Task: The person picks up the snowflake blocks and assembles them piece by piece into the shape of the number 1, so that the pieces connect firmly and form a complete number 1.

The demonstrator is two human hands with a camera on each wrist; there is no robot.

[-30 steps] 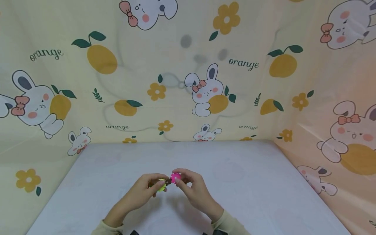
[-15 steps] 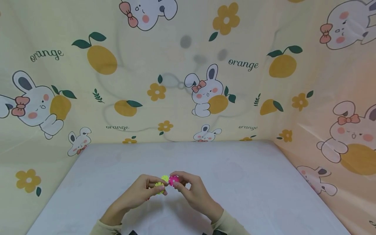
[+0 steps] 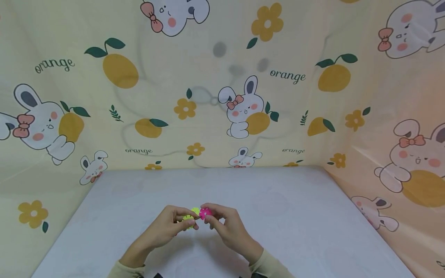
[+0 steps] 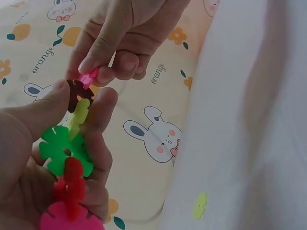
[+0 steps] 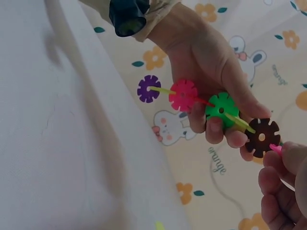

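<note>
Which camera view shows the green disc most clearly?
The right wrist view: the green disc faces the camera there, nearly whole. The left wrist view shows it partly behind a red disc; the head view, nothing.

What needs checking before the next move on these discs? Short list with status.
1. Left hand grips the chain: ok, fingers curled round it.
2. Right hand pinches the end pink disc: ok, between thumb and fingers.
3. End pink disc meets the brown disc: ok, at its rim.
4. End pink disc fully seated in a notch: cannot tell, fingers cover most of it.
5. Purple disc linked at the other end: ok, a thin yellow disc joins it.
6. Loose yellow disc joined to the chain: not ok, it lies apart on the table.
</note>
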